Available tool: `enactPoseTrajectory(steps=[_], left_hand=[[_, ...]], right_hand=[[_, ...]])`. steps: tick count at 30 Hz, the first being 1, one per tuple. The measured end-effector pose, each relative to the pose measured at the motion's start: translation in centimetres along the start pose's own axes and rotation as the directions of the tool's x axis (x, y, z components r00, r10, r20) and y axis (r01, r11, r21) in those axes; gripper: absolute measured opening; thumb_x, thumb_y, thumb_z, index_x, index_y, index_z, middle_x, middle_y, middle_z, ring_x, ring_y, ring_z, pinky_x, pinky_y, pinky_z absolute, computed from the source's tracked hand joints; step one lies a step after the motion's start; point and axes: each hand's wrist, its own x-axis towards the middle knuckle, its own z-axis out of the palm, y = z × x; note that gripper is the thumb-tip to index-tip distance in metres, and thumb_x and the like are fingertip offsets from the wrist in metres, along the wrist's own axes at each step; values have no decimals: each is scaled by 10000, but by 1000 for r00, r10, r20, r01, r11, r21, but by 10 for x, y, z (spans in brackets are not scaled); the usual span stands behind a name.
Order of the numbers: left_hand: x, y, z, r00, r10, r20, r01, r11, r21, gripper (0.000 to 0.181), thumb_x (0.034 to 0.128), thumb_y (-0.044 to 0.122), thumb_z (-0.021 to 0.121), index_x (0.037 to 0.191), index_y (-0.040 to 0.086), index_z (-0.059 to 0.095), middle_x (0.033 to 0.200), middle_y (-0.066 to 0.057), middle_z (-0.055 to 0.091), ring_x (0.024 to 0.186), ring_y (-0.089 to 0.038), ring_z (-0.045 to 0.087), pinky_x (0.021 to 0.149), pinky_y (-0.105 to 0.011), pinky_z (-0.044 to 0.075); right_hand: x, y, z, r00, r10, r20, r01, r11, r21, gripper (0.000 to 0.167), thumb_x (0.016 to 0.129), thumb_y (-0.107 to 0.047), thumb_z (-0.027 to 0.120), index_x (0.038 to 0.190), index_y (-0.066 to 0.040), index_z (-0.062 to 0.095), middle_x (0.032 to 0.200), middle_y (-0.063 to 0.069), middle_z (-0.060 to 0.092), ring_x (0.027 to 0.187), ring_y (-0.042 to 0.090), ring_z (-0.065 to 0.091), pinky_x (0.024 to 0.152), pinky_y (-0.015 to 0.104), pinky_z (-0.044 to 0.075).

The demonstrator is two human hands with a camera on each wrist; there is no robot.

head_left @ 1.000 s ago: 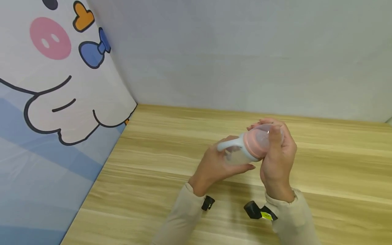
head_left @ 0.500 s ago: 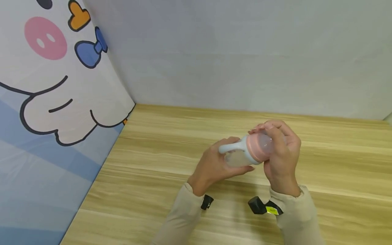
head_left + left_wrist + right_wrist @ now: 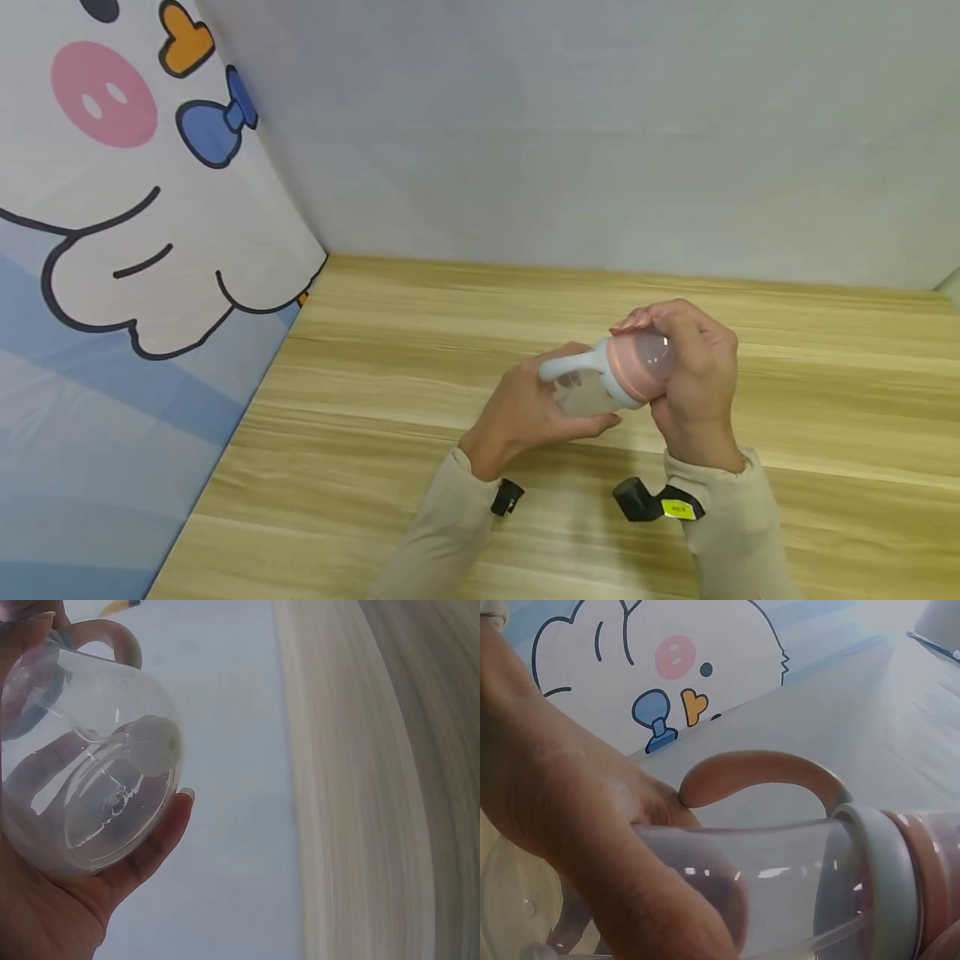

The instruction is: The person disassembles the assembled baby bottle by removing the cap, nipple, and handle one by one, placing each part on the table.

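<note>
Held above the table is a baby bottle (image 3: 588, 396), tilted on its side with its top toward the right. It has a clear body, a pale blue handle ring (image 3: 567, 365), a pink collar (image 3: 632, 367) and a see-through domed cap (image 3: 656, 350). My left hand (image 3: 525, 408) grips the clear body, thumb and fingers on opposite sides. My right hand (image 3: 697, 375) curls round the domed cap and part of the collar. Inside the body, a straw with a whitish weight (image 3: 154, 746) shows in the left wrist view. The cap's far end is hidden by my right palm.
A wood-grain table (image 3: 390, 358) lies beneath both hands. Behind it rises a plain pale wall covering (image 3: 570, 142). At the left hangs a cartoon-printed cloth (image 3: 105, 183). Each wrist carries a small black camera, such as the right wrist camera (image 3: 637, 500).
My right thumb, upright against the domed cap before, now bends over its side, and the right hand has turned. The bottle has shifted slightly right and down with both hands on it.
</note>
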Motion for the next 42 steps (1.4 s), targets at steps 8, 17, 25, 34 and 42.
enactPoseTrajectory(steps=[8, 17, 25, 34, 42], left_hand=[[0, -2, -8, 996, -48, 73, 45, 998, 49, 585, 719, 463, 862, 1226, 274, 641, 976, 93, 699, 798, -47, 596, 675, -177, 488], [-1, -9, -18, 990, -65, 124, 48, 989, 139, 549, 719, 532, 836, 1186, 325, 636, 972, 147, 680, 787, -24, 590, 670, -173, 479], [-1, -13, -18, 990, -71, 122, 60, 994, 90, 523, 719, 528, 846, 1158, 340, 632, 930, 118, 660, 801, -37, 594, 664, -190, 491], [-1, -12, -16, 982, -111, 151, 107, 994, 35, 540, 722, 528, 856, 1163, 329, 616, 920, 95, 642, 818, -57, 604, 672, -210, 505], [-2, -13, -17, 974, -147, 170, 134, 987, 85, 557, 722, 573, 840, 1168, 329, 610, 923, 100, 651, 826, -71, 615, 695, -210, 505]], right_hand=[[4, -2, -5, 987, 157, -28, -157, 988, 5, 415, 929, 65, 430, 603, -34, 666, 617, 35, 675, 593, 197, 680, 645, 317, 590], [5, 7, -4, 968, 233, -97, -234, 972, -6, 412, 936, 22, 445, 602, -51, 674, 602, 28, 672, 571, 180, 682, 655, 313, 596], [6, 7, -3, 975, 210, -78, -209, 978, 19, 411, 964, 9, 454, 630, -54, 685, 626, 22, 679, 602, 184, 690, 679, 321, 603], [7, 6, -7, 986, 157, -46, -156, 987, 28, 404, 982, 20, 447, 662, -42, 685, 647, 32, 690, 626, 195, 697, 683, 331, 606], [9, 1, -13, 993, 113, -16, -110, 982, 152, 317, 994, -32, 543, 728, -35, 715, 701, 46, 713, 675, 203, 708, 756, 354, 598]])
